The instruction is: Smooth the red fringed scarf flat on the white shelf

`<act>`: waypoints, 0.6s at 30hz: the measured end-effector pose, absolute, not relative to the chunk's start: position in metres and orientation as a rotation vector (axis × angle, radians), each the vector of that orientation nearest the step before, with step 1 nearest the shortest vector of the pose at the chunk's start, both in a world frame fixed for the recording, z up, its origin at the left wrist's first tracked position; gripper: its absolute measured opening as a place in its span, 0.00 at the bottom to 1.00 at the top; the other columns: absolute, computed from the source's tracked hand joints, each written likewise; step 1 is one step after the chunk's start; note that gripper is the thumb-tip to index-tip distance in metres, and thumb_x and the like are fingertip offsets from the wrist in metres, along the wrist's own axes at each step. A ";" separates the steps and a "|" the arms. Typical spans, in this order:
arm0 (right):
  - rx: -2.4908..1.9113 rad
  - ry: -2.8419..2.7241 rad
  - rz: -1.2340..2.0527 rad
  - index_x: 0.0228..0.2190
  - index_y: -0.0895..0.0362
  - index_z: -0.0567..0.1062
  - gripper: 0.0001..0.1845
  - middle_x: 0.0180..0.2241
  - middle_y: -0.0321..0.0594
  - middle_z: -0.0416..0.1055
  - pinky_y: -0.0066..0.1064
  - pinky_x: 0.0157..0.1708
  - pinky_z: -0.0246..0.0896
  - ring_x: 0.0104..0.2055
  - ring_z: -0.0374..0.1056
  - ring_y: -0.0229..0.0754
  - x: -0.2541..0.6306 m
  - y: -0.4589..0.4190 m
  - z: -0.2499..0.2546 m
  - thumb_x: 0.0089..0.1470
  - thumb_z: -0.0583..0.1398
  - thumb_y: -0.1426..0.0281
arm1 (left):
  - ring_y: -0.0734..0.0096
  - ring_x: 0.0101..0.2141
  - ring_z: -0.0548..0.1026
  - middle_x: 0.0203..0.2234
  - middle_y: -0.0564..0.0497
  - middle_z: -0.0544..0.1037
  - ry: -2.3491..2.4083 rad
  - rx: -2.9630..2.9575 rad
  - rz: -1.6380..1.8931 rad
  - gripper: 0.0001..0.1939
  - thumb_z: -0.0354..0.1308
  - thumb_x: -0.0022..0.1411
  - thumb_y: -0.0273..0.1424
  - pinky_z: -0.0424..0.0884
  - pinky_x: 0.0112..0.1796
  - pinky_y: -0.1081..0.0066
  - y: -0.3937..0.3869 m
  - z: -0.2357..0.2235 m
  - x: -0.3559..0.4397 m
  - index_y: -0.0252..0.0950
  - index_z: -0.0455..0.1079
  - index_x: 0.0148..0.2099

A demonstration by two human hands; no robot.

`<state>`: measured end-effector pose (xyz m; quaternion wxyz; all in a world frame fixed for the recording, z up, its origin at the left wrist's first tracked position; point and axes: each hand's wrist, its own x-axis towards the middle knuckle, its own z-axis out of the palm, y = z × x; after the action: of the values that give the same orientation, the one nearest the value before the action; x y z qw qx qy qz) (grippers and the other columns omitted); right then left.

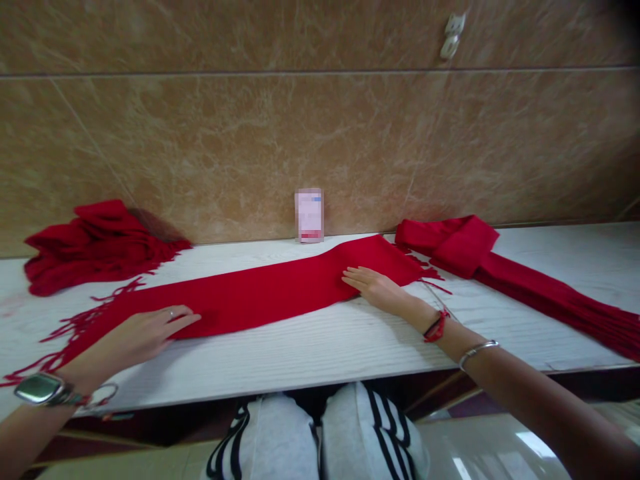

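Note:
A red fringed scarf (265,293) lies stretched lengthwise across the white table, with fringe showing at both ends. Near its left end, my left hand (155,330) rests on the cloth at the front edge, fingers extended and a ring on one of them. Toward the right end, my right hand (373,285) lies flat on the scarf with its fingers stretched out. Neither hand grips the cloth visibly. Just past the right fringe is a second red scarf (450,247), folded over on itself with a long tail running to the right edge.
A crumpled red cloth with fringe (100,247) sits at the back left of the white table (300,360). A small pale card or box (309,215), blurred, stands against the brown tiled wall (225,147). A white cat-shaped piece (453,35) is on the wall.

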<state>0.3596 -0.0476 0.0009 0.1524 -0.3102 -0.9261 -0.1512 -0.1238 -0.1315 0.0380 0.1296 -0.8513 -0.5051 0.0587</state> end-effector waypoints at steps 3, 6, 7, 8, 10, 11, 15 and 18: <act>-0.875 -2.695 -0.392 0.52 0.62 0.64 0.25 0.53 0.50 0.63 0.43 0.55 0.53 0.56 0.58 0.45 0.361 -0.047 0.000 0.53 0.48 0.82 | 0.63 0.42 0.74 0.45 0.44 0.74 -1.501 -2.397 0.188 0.27 0.39 0.54 0.15 0.69 0.40 0.64 -0.139 0.037 -0.138 0.41 0.70 0.47; -0.863 -2.725 -0.410 0.53 0.61 0.63 0.26 0.53 0.49 0.63 0.43 0.55 0.53 0.55 0.59 0.44 0.362 -0.047 -0.001 0.52 0.47 0.83 | 0.63 0.42 0.73 0.44 0.43 0.74 -1.470 -2.306 0.235 0.26 0.37 0.55 0.15 0.69 0.40 0.64 -0.142 0.036 -0.143 0.38 0.71 0.44; -0.859 -2.735 -0.426 0.53 0.61 0.63 0.26 0.53 0.49 0.63 0.43 0.55 0.54 0.55 0.59 0.44 0.363 -0.047 -0.001 0.52 0.46 0.83 | 0.64 0.43 0.73 0.44 0.43 0.74 -1.464 -2.292 0.253 0.25 0.37 0.56 0.15 0.69 0.40 0.65 -0.142 0.036 -0.141 0.38 0.71 0.44; -0.856 -2.742 -0.444 0.53 0.62 0.64 0.26 0.53 0.49 0.63 0.43 0.55 0.54 0.55 0.59 0.44 0.363 -0.047 -0.001 0.53 0.47 0.83 | 0.64 0.42 0.73 0.44 0.43 0.74 -1.466 -2.283 0.270 0.25 0.37 0.56 0.15 0.68 0.40 0.65 -0.142 0.037 -0.139 0.37 0.71 0.44; -0.848 -2.753 -0.480 0.52 0.63 0.64 0.25 0.53 0.50 0.64 0.43 0.54 0.55 0.55 0.59 0.45 0.364 -0.047 0.000 0.53 0.47 0.83 | 0.64 0.42 0.73 0.43 0.43 0.74 -1.482 -2.276 0.306 0.23 0.38 0.57 0.16 0.68 0.41 0.65 -0.141 0.039 -0.134 0.37 0.71 0.44; -0.844 -2.757 -0.497 0.52 0.64 0.65 0.25 0.52 0.51 0.64 0.43 0.54 0.55 0.55 0.59 0.46 0.365 -0.047 0.000 0.53 0.47 0.83 | 0.63 0.42 0.72 0.43 0.43 0.74 -1.487 -2.282 0.324 0.22 0.39 0.58 0.17 0.68 0.41 0.64 -0.141 0.041 -0.132 0.37 0.70 0.45; -0.790 -2.761 -0.554 0.52 0.64 0.65 0.24 0.52 0.51 0.64 0.45 0.54 0.54 0.55 0.59 0.47 0.357 -0.051 0.005 0.54 0.46 0.82 | 0.63 0.44 0.72 0.47 0.45 0.72 -1.524 -2.335 0.384 0.22 0.45 0.57 0.20 0.67 0.43 0.65 -0.146 0.052 -0.130 0.40 0.67 0.51; -0.680 -2.792 -0.559 0.51 0.64 0.65 0.22 0.52 0.51 0.64 0.46 0.54 0.54 0.55 0.58 0.47 0.335 -0.058 0.010 0.56 0.46 0.81 | 0.65 0.45 0.70 0.50 0.46 0.70 -1.566 -2.351 0.464 0.28 0.42 0.55 0.15 0.67 0.42 0.69 -0.152 0.058 -0.136 0.41 0.65 0.54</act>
<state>0.3348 -0.0580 0.0095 0.1068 -0.2310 -0.9482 -0.1900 -0.1360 -0.1515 0.0579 0.1388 -0.8133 -0.5417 0.1606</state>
